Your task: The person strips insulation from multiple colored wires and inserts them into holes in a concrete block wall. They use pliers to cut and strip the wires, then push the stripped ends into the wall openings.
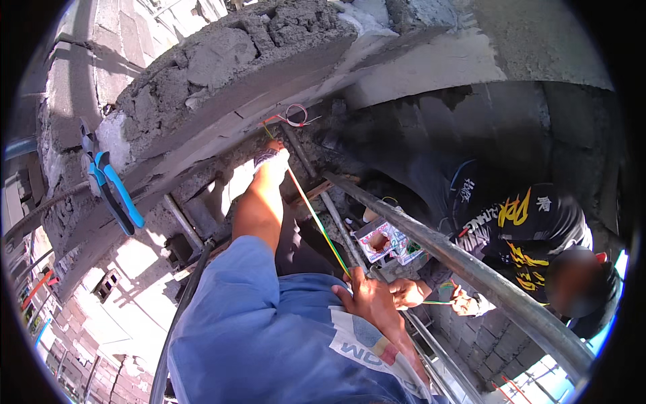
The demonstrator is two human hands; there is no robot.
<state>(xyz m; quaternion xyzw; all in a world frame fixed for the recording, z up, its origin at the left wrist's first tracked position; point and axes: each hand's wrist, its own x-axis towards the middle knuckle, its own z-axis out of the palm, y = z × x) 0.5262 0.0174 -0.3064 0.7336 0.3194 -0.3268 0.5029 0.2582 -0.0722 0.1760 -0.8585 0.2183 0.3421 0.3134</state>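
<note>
My left arm reaches out to the wall, and my left hand (272,149) closes around a thin bundle of electrical wires (311,210), green-yellow and reddish. Just past that hand, a pale pink loop of wire (296,114) sticks out at the wall's lower edge. The bundle runs taut down to my right hand (367,296), which is curled around it in front of my blue shirt. Beside my right hand is a co-worker's hand (408,293), and the co-worker's other hand (464,302) holds the wires farther right.
Pliers with blue handles (116,185) rest at the rough block wall (222,60) on the left. A thick metal pipe (471,262) crosses between me and the crouching co-worker (511,229). Printed boxes (378,241) sit below it. Thinner scaffold pipes (180,222) stand around me.
</note>
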